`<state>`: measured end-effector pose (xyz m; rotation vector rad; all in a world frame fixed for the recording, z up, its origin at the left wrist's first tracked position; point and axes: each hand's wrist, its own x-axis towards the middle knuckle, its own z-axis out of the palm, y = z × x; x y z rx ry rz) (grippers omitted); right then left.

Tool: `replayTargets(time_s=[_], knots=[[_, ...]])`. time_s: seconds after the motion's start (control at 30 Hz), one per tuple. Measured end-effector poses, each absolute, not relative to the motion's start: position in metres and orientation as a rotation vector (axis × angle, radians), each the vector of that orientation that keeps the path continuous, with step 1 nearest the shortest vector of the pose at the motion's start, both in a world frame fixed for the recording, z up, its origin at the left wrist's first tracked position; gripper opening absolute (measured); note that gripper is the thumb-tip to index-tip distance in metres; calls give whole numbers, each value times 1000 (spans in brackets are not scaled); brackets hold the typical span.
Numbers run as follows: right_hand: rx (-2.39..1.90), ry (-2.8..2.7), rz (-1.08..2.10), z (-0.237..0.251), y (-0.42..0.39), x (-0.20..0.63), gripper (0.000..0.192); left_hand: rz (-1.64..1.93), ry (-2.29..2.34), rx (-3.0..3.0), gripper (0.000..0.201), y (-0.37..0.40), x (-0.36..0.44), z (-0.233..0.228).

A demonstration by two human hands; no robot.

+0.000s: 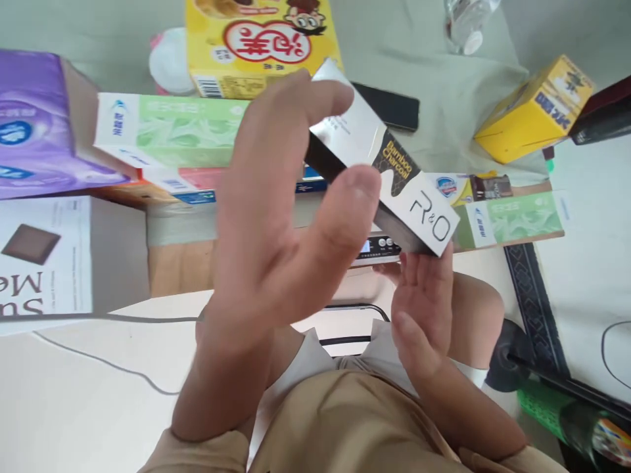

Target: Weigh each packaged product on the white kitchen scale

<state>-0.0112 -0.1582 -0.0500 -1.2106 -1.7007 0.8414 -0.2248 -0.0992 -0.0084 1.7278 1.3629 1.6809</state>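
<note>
The left hand (276, 223) holds a long white and black box (379, 184) up in the air, above the counter (444, 85). Its thumb and fingers pinch the box from both sides. The right hand (424, 302) is open under the low end of the box and touches it. A yellow box (535, 112) and a black phone (389, 105) lie behind.
</note>
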Motion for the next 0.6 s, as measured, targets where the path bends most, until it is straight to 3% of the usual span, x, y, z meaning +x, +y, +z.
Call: replayTargets(time_s=[0.1,0.27,0.6], knots=[[-1155,-1740,903,-58,-171,6,89,1614,1363,1694,40,-88,-197,-12],[-1113,-1855,974,-73,-178,18,94,1678,1300,1685,56,-46,-170,-54],[-1104,-1992,975,-82,-166,18,92,1609,1217,1448,58,3,-160,-94]])
